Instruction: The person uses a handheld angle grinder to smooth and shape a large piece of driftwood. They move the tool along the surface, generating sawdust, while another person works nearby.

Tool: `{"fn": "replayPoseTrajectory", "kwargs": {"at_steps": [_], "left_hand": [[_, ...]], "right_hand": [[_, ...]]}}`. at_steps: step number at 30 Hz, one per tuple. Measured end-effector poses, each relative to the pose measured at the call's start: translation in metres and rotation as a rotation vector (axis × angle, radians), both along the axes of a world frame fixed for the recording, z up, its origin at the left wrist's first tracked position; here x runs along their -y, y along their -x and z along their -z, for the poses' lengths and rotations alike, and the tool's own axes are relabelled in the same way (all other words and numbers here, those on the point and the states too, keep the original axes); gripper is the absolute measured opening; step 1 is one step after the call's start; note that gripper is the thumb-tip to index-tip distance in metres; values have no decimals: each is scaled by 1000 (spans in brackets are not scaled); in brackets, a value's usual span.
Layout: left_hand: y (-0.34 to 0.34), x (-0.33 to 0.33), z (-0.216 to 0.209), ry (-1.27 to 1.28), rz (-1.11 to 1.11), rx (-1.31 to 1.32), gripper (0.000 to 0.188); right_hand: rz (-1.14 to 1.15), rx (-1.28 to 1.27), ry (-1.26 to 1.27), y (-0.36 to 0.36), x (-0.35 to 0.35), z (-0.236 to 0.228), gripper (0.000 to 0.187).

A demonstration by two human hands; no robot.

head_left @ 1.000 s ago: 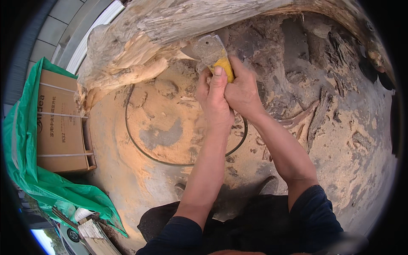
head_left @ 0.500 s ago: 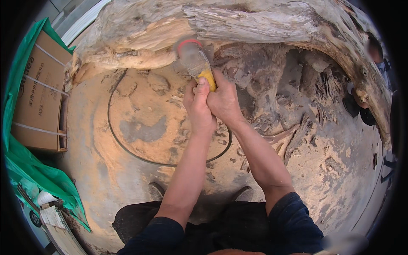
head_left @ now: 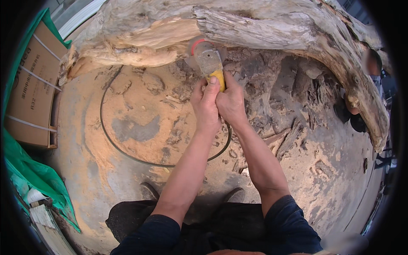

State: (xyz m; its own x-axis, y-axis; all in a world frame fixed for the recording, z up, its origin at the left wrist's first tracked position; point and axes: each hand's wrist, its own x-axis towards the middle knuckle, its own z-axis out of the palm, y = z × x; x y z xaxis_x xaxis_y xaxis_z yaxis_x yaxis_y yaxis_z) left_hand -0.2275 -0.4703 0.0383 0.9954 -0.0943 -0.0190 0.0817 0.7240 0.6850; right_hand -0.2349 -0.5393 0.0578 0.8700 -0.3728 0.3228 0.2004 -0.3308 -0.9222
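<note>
My left hand (head_left: 207,104) and my right hand (head_left: 230,102) are closed together around the yellow handle of an angle grinder (head_left: 209,61). Its dusty grey head points away from me. A red edge shows at the left of the disc (head_left: 196,43), which looks smeared as if spinning. The disc is close to the near edge of a large weathered log (head_left: 263,32), just below a step between pale, freshly exposed wood (head_left: 157,36) and rough grey wood. Whether disc and wood touch, I cannot tell.
A dark cable (head_left: 111,142) loops over the sawdust-covered floor (head_left: 85,170). Bark pieces (head_left: 290,138) lie at the right. Strapped cardboard boxes (head_left: 34,87) under a green sheet (head_left: 38,170) stand at the left. Another person (head_left: 374,63) is beyond the log's right end.
Both hands and the grinder have shifted a little right along the log and slightly toward me. The grip looks the same, and the whole view has moved slightly.
</note>
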Motion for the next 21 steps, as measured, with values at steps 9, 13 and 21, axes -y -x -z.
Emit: {"fn": "replayPoseTrajectory", "kwargs": {"at_steps": [9, 13, 21], "left_hand": [[7, 9, -21, -60, 74, 49, 43], [1, -4, -5, -32, 52, 14, 44], [-2, -30, 13, 22, -35, -41, 45]], "right_hand": [[32, 18, -51, 8, 14, -3, 27], [-25, 12, -58, 1, 0, 0, 28], [-74, -51, 59, -7, -26, 8, 31]]}}
